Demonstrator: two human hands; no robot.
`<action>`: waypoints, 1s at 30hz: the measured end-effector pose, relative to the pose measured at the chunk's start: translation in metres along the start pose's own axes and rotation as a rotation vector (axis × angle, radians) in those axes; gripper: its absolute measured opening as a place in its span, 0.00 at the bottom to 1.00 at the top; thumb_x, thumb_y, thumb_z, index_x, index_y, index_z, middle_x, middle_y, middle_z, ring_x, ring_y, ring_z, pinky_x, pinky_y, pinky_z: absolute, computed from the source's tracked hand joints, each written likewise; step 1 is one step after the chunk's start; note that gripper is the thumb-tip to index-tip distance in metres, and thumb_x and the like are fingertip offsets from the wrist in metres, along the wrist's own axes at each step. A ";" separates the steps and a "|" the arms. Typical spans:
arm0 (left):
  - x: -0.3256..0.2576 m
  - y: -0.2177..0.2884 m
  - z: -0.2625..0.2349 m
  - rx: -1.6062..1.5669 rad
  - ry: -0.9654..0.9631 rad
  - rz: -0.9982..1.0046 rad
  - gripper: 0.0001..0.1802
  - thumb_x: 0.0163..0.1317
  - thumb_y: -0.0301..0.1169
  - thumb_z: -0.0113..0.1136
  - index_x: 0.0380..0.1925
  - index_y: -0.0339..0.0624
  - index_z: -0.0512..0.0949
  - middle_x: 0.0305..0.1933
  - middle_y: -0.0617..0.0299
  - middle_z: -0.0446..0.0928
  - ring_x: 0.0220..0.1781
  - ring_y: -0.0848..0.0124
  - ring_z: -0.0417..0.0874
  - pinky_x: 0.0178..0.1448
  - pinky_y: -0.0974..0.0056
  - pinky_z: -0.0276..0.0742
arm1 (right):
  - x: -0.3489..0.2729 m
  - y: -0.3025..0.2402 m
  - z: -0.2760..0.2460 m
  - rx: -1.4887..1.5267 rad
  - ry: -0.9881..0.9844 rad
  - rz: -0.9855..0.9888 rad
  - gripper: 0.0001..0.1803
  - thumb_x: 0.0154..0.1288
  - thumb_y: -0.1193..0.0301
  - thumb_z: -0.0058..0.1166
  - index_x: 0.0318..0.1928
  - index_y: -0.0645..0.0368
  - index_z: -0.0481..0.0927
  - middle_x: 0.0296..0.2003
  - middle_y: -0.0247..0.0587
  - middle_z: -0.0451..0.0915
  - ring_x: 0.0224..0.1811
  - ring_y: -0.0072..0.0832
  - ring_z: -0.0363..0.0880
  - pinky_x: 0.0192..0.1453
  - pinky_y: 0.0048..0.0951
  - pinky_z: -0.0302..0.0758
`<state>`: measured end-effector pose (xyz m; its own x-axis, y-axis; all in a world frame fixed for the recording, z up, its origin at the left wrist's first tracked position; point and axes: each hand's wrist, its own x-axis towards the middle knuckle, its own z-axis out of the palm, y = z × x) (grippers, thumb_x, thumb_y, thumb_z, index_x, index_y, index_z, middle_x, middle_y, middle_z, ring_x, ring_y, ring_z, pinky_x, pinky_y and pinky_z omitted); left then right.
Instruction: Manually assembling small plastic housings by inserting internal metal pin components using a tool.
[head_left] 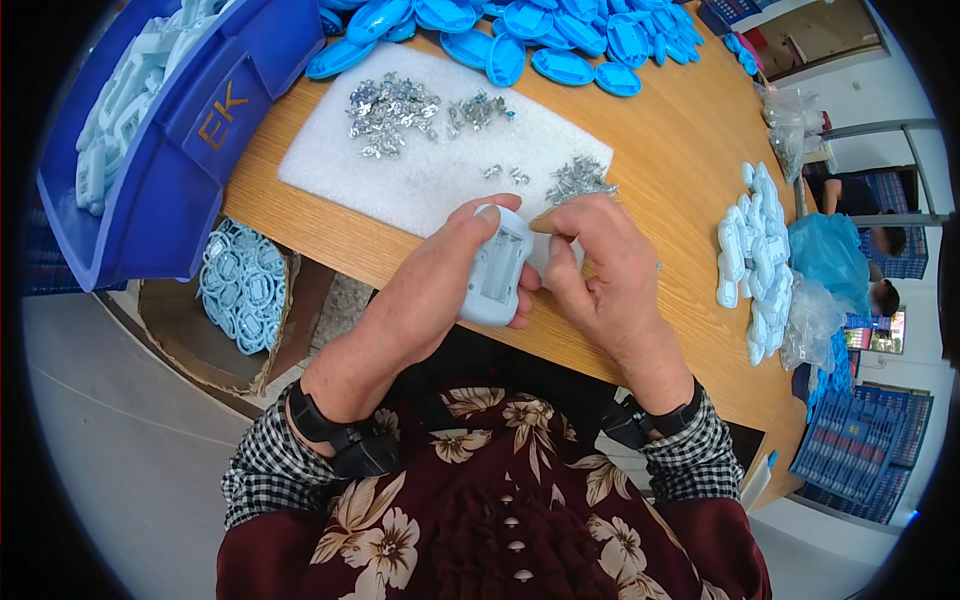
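My left hand (437, 262) is closed around a pale blue plastic housing (497, 268) with a battery compartment facing up. The thumb presses on its upper end. To the right of the housing, my right hand (612, 270) is closed with its fingers bent and their tips close together. Whatever those fingertips hold is too small or hidden to make out. A tan tip (541, 222) shows at the index finger, near the housing's edge. Beyond the hands, a white foam sheet (330, 175) carries piles of small metal contact pieces (392, 108). A smaller metal heap (580, 178) lies just past my right hand.
A blue bin (190, 150) of pale plastic parts stands at the left. Below it is a cardboard box (175, 325) of light blue ring-shaped parts. Bright blue oval shells (560, 65) cover the table's far side. Stacked pale housings (757, 255) lie at the right, beside plastic bags (828, 262).
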<state>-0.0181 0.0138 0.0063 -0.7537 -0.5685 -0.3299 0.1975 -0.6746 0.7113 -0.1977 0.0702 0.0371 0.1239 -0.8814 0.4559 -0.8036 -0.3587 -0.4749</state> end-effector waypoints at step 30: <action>0.000 0.006 0.000 0.027 -0.004 -0.010 0.29 0.79 0.45 0.35 0.71 0.39 0.58 0.41 0.55 0.79 0.36 0.67 0.84 0.41 0.60 0.85 | -0.008 -0.004 0.002 -0.062 -0.001 0.077 0.11 0.57 0.78 0.62 0.42 0.60 0.79 0.32 0.44 0.76 0.35 0.45 0.77 0.40 0.41 0.73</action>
<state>-0.0164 0.0096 0.0104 -0.7580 -0.5599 -0.3346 0.1728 -0.6671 0.7247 -0.1946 0.0777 0.0338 0.0605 -0.9059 0.4192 -0.8452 -0.2699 -0.4613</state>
